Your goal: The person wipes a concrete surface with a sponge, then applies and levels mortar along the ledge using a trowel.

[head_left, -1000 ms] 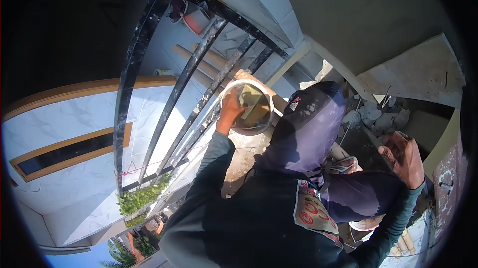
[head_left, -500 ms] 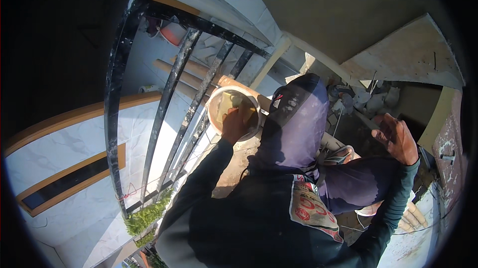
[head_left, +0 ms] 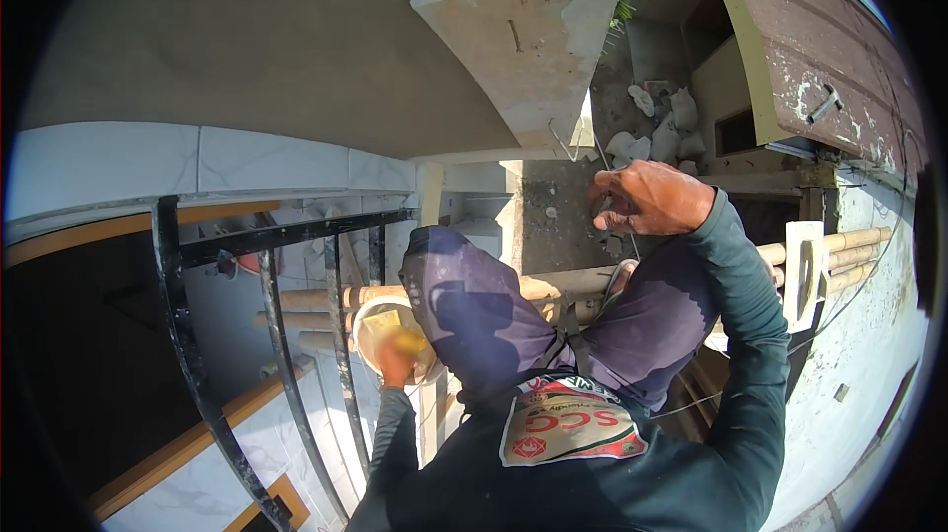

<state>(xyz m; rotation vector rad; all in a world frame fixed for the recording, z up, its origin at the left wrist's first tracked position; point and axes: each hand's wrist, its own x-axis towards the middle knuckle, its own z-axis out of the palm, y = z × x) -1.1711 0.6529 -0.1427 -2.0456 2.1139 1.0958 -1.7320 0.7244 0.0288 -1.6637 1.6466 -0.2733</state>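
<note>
My left hand [head_left: 397, 366] reaches into a round white bucket [head_left: 359, 327] beside my left knee. Its blurred fingers appear closed on a yellow sponge [head_left: 383, 323] inside the bucket's rim. Raised in front of my right knee, my right hand [head_left: 660, 198] has loosely bent fingers, apart from the thumb, and nothing shows in it. A pale plastering float [head_left: 793, 285] with a handle rests against bamboo poles [head_left: 854, 257] at the right. Above hangs a smooth grey plastered surface [head_left: 257, 38].
Black metal railing bars [head_left: 277, 320] stand close on the left, by white marbled tiles [head_left: 286, 159]. More bamboo poles [head_left: 301, 300] run beneath the bucket. A rough slanted board [head_left: 538, 43] juts out ahead. Far below lie several pale sacks [head_left: 667, 142]. A loose cable hangs at the right.
My view has swung to the right, bringing the float and right-hand poles into sight. The left hand stays in the bucket with the sponge. My right hand's fingers have bent more.
</note>
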